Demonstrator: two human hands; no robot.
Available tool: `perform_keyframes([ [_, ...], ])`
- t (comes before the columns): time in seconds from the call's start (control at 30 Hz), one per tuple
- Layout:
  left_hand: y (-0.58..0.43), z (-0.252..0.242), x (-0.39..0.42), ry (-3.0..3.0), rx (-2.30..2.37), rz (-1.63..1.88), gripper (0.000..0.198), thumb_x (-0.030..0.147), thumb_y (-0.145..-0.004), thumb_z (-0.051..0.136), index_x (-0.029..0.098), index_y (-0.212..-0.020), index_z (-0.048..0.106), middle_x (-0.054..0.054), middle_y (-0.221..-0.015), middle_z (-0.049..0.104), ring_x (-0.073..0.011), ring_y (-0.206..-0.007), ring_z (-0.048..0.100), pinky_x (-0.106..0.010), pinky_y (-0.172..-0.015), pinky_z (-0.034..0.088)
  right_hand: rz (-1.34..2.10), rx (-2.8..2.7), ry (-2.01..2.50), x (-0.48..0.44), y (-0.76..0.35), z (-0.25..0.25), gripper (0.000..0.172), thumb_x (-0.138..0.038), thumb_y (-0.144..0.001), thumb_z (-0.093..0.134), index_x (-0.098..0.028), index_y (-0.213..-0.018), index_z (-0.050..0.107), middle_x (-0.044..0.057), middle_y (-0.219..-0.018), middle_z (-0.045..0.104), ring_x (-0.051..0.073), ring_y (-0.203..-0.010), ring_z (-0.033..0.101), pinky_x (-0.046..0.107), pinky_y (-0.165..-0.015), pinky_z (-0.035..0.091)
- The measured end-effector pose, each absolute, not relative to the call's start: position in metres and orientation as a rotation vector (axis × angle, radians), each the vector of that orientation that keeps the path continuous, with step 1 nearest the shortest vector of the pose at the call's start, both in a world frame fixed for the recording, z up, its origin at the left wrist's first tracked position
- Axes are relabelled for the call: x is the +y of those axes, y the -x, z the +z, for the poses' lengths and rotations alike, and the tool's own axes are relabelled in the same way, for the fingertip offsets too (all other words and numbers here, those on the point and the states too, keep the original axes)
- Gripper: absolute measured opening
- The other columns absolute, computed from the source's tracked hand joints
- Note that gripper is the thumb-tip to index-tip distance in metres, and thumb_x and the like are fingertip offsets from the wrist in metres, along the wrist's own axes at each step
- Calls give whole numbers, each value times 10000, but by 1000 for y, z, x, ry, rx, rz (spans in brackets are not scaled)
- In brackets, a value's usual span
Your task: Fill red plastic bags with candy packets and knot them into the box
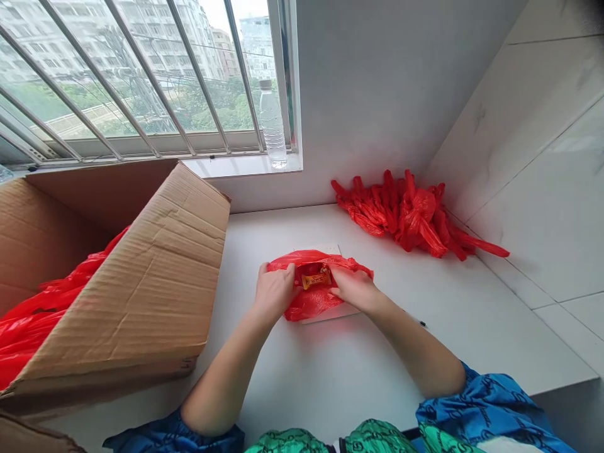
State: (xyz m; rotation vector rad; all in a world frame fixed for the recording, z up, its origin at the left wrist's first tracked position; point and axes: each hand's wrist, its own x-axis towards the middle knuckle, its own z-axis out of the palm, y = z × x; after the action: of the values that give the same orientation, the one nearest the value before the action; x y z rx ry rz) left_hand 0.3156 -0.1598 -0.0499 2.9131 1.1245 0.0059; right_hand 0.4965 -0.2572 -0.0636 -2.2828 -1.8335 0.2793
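A red plastic bag (311, 307) lies spread at its mouth on a flat white board or sheet (337, 313) on the white counter. My left hand (276, 286) is closed on the bag's left rim. Opposite it, my right hand (355, 288) grips the right rim, its thumb reaching toward the opening. Inside the bag shows a small packet (316, 278) with an orange and red wrapper and printed lettering. What lies beneath that packet is hidden by the bag.
On the left stands an open cardboard box (165, 264) holding red plastic bags (56, 302). A pile of red bags (410, 211) sits against the back wall. A clear water bottle (272, 129) stands on the windowsill. A small dark object (422, 323) lies near my right forearm.
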Motion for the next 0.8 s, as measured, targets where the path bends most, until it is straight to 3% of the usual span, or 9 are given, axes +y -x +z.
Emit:
perform_keyframes([
  [0.07, -319, -51, -160, -2912, 1100, 73, 107, 267, -852, 585, 200, -906, 521, -38, -739, 704, -223, -672, 645, -436, -969, 342, 284, -1866, 2288, -257, -496, -63, 382, -270, -848, 691, -226, -1216, 600, 64, -1016, 697, 239, -845, 666, 290, -626, 446],
  [0.3, -326, -59, -160, -2869, 1015, 65, 148, 284, -846, 623, 199, -920, 528, -68, -882, 733, -248, -814, 674, -465, -986, 343, 289, -1993, 2240, -245, -489, -66, 82, -248, -903, 589, -206, -966, 621, 88, -1174, 620, 220, -887, 650, 269, -556, 333],
  [0.47, -320, -41, -157, -2685, 890, 299, 196, 366, -946, 535, 240, -1092, 568, -1, -860, 737, -208, -830, 674, -468, -1050, 338, 414, -1842, 2116, -249, -490, -55, 76, -286, -907, 554, -223, -950, 544, 15, -907, 656, 164, -720, 616, 261, -531, 333],
  [0.6, -317, -19, -159, -2419, 813, 631, 263, 345, -1011, 421, 290, -1213, 582, 26, -895, 740, -164, -865, 676, -348, -956, 439, 634, -1563, 1811, -257, -489, -38, 188, -382, -884, 627, -240, -954, 526, -16, -836, 643, 154, -686, 595, 269, -581, 391],
  [0.7, -316, -12, -159, -2315, 813, 790, 245, 332, -989, 476, 280, -1172, 630, 18, -851, 730, -158, -819, 664, -285, -811, 480, 893, -1414, 1581, -261, -489, -30, 389, -532, -847, 684, -258, -1088, 551, -12, -894, 641, 160, -745, 597, 273, -619, 426],
  [0.8, -314, -9, -160, -2227, 796, 850, 244, 340, -971, 520, 277, -1166, 652, 12, -811, 713, -153, -772, 648, -261, -731, 475, 1148, -1332, 1390, -261, -491, -27, 393, -578, -868, 652, -254, -1084, 602, -7, -904, 641, 145, -744, 571, 264, -615, 420],
])
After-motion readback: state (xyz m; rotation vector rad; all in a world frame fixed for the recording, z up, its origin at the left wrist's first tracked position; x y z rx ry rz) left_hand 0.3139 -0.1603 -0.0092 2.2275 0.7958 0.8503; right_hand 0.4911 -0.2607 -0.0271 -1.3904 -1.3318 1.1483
